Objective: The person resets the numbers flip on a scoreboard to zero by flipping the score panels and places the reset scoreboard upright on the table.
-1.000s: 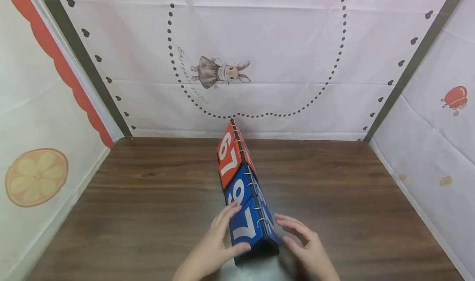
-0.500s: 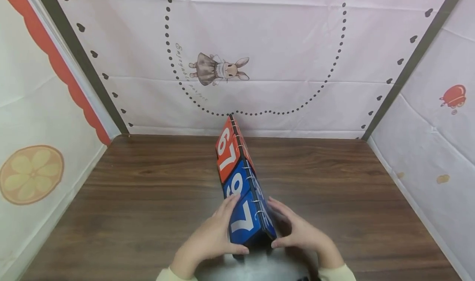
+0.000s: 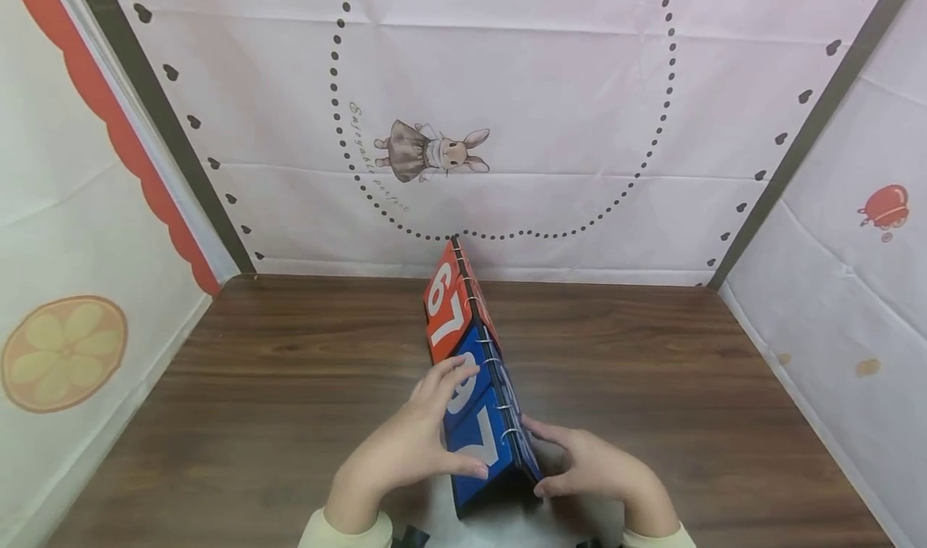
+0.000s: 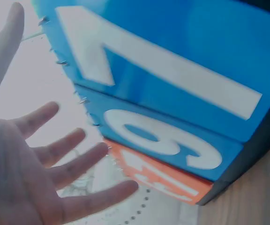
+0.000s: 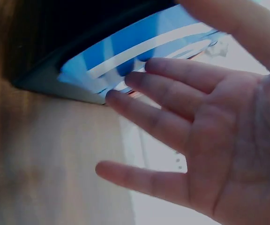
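Note:
A tabletop flip scoreboard (image 3: 478, 419) stands like a tent on the table, its ringed spine running away from me. Its left face carries blue cards with white digits nearer me and red cards (image 3: 447, 306) farther off. My left hand (image 3: 413, 443) is beside that left face with fingers spread; the left wrist view shows its palm facing the blue digit cards (image 4: 172, 61), holding nothing. At the right face, my right hand (image 3: 594, 463) has straight fingers, its thumb near the front corner. In the right wrist view, its fingertips (image 5: 135, 80) are at the blue cards; firm contact is unclear.
The scoreboard stands on a dark wood-grain table (image 3: 304, 355). A white printed cloth (image 3: 550, 97) with a rabbit picture rises behind the table's back edge, and similar cloth panels (image 3: 818, 234) line both sides.
My right hand has come in from the right to the scoreboard's right face. My left hand has shifted slightly forward along the left face. The scoreboard seems to stay in place.

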Demonstrator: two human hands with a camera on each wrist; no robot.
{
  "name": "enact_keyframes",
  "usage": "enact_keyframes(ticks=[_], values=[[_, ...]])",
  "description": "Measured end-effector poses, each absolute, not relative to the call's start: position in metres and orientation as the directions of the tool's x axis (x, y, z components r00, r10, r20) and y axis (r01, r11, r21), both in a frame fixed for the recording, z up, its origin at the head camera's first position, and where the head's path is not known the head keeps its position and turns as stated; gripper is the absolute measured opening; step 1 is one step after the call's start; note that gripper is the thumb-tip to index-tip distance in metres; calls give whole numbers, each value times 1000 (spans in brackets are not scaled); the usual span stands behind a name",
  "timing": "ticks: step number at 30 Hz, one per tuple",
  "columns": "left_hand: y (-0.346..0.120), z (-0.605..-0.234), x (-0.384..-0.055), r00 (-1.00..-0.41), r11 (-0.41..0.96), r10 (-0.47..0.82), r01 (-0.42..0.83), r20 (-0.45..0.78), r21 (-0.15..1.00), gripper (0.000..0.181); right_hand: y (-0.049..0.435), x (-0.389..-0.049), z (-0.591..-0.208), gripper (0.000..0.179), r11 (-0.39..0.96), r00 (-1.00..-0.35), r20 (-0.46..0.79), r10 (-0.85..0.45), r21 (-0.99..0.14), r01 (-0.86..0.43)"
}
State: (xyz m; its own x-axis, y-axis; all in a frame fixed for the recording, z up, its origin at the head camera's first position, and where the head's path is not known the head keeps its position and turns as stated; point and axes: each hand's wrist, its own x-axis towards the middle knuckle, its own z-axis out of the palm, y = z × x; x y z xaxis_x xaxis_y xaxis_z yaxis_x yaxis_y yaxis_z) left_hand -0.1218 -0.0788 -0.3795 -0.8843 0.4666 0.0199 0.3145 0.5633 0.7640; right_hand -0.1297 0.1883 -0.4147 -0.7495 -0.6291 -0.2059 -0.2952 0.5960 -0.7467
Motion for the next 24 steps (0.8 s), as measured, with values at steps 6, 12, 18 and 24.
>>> enact_keyframes(ticks=[6, 12, 18, 24], values=[[-81, -376, -118, -884, 620, 467, 321, -9, 716, 88, 190, -122, -399, 54, 646, -781, -171, -601, -679, -349], [-77, -375, -115, -911, 643, 412, 267, -31, 718, 97, 202, -123, -391, 42, 644, -817, -160, -553, -704, -298], [-52, -377, -107, -878, 683, 463, 442, 124, 581, 115, 209, -124, -385, 36, 647, -833, -165, -528, -714, -268], [-42, -390, -115, -766, 658, 576, 642, 287, 394, 80, 210, -130, -382, 32, 671, -849, -150, -506, -688, -279]])
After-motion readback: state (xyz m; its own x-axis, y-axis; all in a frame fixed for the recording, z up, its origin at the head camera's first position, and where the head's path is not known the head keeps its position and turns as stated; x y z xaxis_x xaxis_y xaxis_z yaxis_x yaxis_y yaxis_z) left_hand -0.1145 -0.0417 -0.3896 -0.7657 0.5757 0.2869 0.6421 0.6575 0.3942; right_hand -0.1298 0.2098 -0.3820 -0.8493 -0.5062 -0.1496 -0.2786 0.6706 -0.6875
